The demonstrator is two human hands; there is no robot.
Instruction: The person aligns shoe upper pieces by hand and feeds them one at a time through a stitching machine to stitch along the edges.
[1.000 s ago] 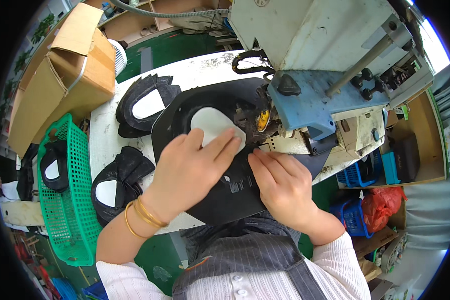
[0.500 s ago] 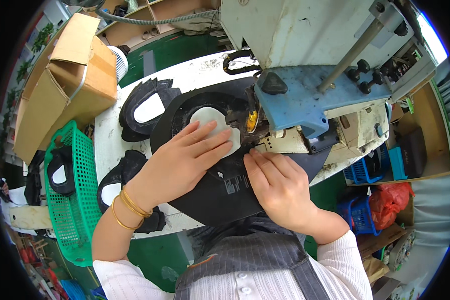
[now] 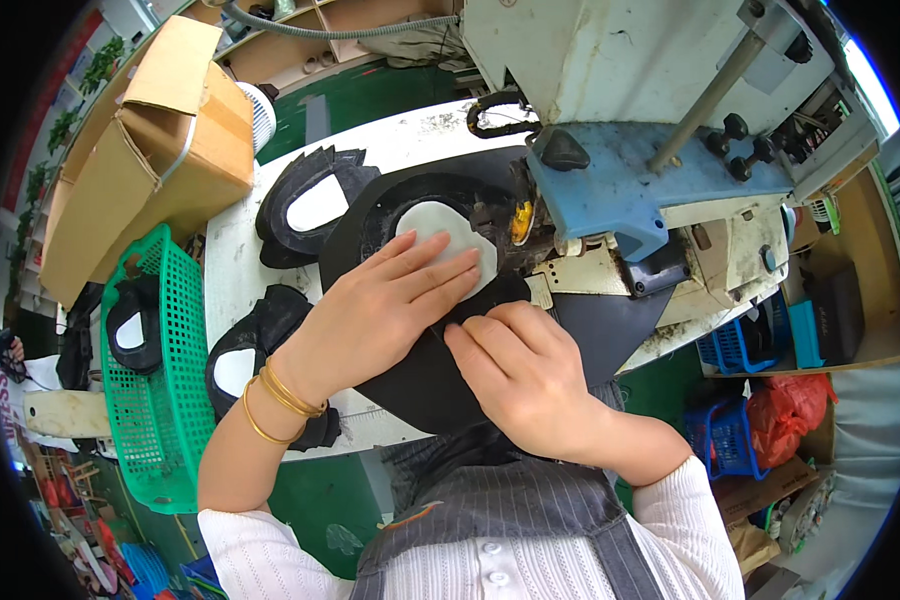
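A black shoe upper [image 3: 372, 212] with a white oval piece [image 3: 425, 215] in its middle lies on a broad black flat surface [image 3: 610, 318], beside a sewing machine's metal plate [image 3: 578, 275]. My left hand [image 3: 380, 310] rests on the white oval, its fingers stretched out flat. Just to the right, my right hand [image 3: 530, 375] is closed, fingers curled and pressed together at the upper's near edge. That hand hides part of the edge under its fingertips. Over the plate stands the machine's blue guard [image 3: 610, 165], close to the upper's far right side.
More black uppers with white ovals lie on the white table [image 3: 235, 225], one farther back [image 3: 275, 220] and one nearer [image 3: 280, 310]. Left of the table stand a green basket [image 3: 185, 400] and a cardboard box [image 3: 210, 140]. Blue baskets [image 3: 727, 440] and a red bag [image 3: 785, 420] sit at right.
My right hand has drawn back from the metal plate, leftward and toward me. My left hand stays flat on the white oval. The whole view has shifted slightly.
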